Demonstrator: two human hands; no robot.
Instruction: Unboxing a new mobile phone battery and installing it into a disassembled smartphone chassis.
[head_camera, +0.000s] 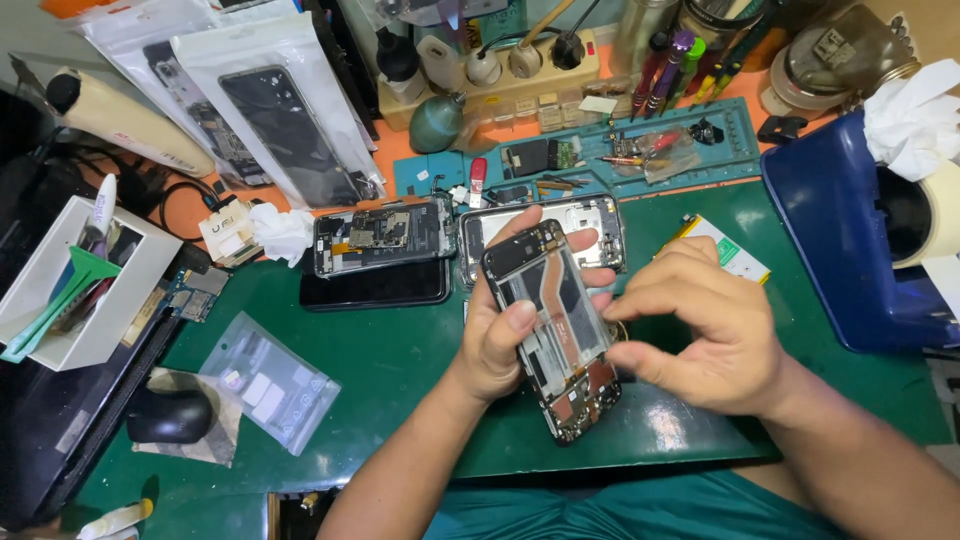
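Two hands work on one opened smartphone over a green mat.

The left hand (497, 345) curls around the opened phone (553, 325), thumb across its exposed boards, holding it tilted above the green mat (400, 370). The right hand (700, 335), fingers bent and nearly closed, pinches at the phone's right edge. Behind the phone lie two more opened phone frames (380, 238) (590, 220), one dark screen panel (375, 288) and one battery (735, 250). Left of it lies a clear bag (265, 380).

The left hand (497, 340) is curled, its thumb laid flat across the front, fingers wrapped behind. Just beside it, the right hand (705, 335) bends inward, fingertips (620, 357) pinched together.
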